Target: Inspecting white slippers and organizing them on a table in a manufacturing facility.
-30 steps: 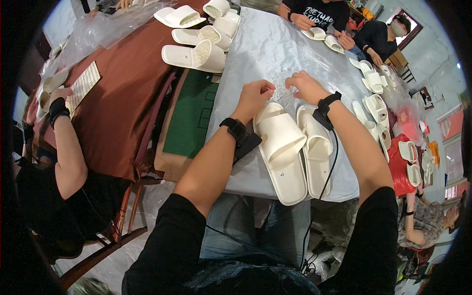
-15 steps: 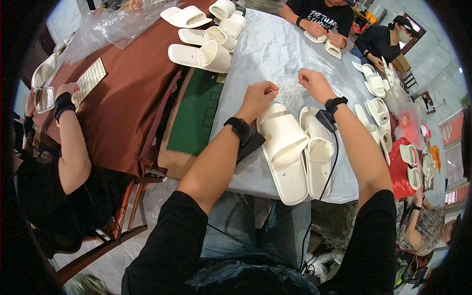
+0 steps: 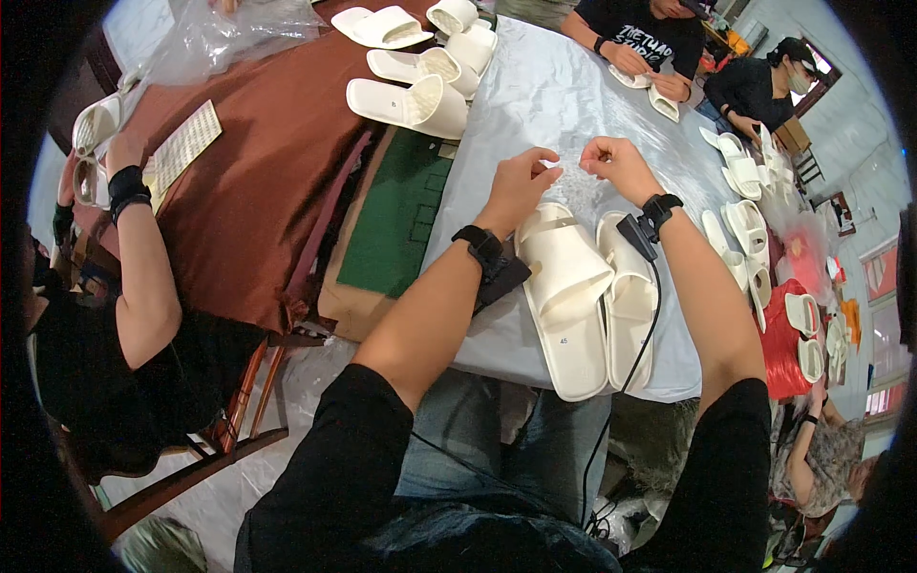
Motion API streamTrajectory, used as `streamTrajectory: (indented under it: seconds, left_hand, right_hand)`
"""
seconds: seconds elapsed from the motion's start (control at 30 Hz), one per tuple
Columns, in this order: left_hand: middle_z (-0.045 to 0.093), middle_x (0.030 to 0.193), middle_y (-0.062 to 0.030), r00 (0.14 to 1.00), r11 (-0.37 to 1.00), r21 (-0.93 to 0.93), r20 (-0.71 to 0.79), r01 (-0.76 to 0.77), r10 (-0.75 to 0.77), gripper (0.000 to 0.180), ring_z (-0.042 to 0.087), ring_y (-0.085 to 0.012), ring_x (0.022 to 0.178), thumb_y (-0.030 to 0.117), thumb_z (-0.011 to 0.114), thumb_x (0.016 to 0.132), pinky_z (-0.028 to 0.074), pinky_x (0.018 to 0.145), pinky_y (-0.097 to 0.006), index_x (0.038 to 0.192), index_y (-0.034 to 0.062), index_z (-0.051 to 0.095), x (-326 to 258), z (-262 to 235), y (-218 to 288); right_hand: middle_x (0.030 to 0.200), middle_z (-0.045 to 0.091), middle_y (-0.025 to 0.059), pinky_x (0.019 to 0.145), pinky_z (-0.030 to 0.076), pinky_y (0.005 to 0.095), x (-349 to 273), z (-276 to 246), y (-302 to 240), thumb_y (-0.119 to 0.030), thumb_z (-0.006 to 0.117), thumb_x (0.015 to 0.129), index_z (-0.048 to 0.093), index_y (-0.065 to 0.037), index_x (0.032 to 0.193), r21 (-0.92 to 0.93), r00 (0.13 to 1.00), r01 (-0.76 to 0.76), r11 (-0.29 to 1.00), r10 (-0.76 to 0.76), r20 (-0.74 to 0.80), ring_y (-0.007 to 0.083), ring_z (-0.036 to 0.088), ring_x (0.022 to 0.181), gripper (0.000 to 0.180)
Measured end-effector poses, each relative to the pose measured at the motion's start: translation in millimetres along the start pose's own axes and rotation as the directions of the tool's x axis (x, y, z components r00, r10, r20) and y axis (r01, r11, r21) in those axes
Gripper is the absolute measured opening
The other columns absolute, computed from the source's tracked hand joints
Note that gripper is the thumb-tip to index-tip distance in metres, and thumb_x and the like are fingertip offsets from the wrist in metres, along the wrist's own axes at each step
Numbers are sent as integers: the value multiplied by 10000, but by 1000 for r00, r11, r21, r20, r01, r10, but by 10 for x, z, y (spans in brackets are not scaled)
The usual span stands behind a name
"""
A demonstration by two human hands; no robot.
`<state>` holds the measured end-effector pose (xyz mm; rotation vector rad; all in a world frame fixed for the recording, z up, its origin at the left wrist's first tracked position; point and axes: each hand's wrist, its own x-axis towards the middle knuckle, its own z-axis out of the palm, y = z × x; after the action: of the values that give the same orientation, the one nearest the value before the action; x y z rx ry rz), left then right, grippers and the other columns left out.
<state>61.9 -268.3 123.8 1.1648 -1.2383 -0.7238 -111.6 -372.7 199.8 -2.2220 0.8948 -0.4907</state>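
Note:
A pair of cream slide slippers lies in front of me at the near edge of the table, the left slipper (image 3: 569, 277) partly covering the side of the right slipper (image 3: 630, 296). Just beyond their far ends, my left hand (image 3: 521, 191) hovers with thumb and forefinger parted and nothing visible between them. Close to it, my right hand (image 3: 621, 169) has its fingers pinched together; whatever they may hold is too small to make out. Small clear, shiny bits (image 3: 576, 183) lie on the table cover behind and between the hands.
Several more cream slippers (image 3: 411, 103) lie at the far left and others (image 3: 745, 224) along the right edge. A silvery sheet (image 3: 544, 86) covers my table. To the left are a green mat (image 3: 401, 210), a brown-covered table (image 3: 229, 220) and a co-worker's arm (image 3: 148, 267). Other people work across and right.
The thumb and forefinger of my left hand have parted, and my hands have come nearer each other. The whole view has shifted slightly, with the slippers appearing a little further right.

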Motion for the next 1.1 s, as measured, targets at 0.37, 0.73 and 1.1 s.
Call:
streamTrajectory:
  seconds: [0.37,0.73,1.1]
  left_hand:
    - [679,779,-67,999,999,21,35,-33,32,212,605,-105,693,147,680,852,488,652,-258,1021,19,686,18,61,-100]
    - [684,767,-124,991,988,80,-22,-129,131,160,649,-220,671,156,665,813,503,655,-325,908,31,699,15,92,-80]
    - [684,745,-63,919,978,59,-334,-200,208,121,606,-95,670,96,640,828,489,640,-256,853,-14,682,31,34,139]
  right_hand:
    - [742,612,-8,659,446,228,-25,79,-70,-16,659,815,641,3,815,-6,994,34,999,-33,105,63,533,697,27]
    - [701,625,8,657,461,252,-50,133,-57,-24,687,777,641,-18,783,-8,989,84,996,-82,125,89,552,665,47]
    - [703,646,70,667,480,275,-11,42,121,-3,688,742,634,8,775,-219,983,92,971,-54,174,131,591,678,64]
